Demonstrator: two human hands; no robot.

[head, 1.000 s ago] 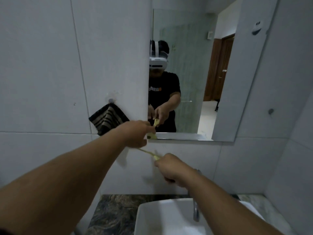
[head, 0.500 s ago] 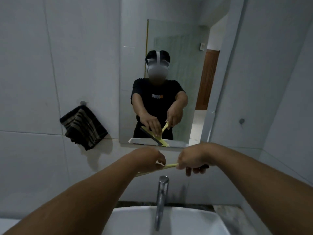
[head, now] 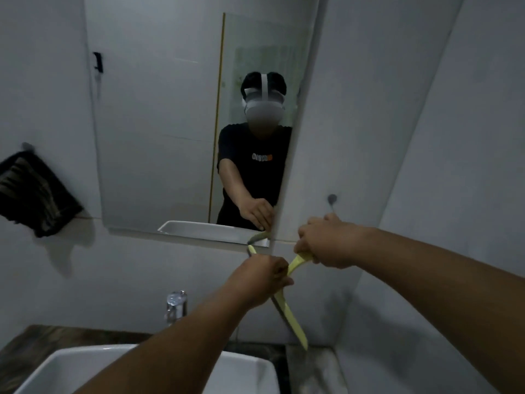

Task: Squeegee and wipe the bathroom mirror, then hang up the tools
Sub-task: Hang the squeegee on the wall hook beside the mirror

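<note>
Head view shows both hands on the yellow squeegee [head: 287,311] below the mirror's [head: 170,137] lower right corner: left hand [head: 262,275] clamped on the blade head, right hand [head: 324,245] closed around the handle, likely carrying it toward the wall hook [head: 331,199] just above.

A home bathroom: pale wall tiles [head: 159,280], a frameless mirror [head: 159,123] above a white basin [head: 247,373] with a chrome tap [head: 176,307], and a striped towel [head: 31,191] hanging from a wall hook.
</note>
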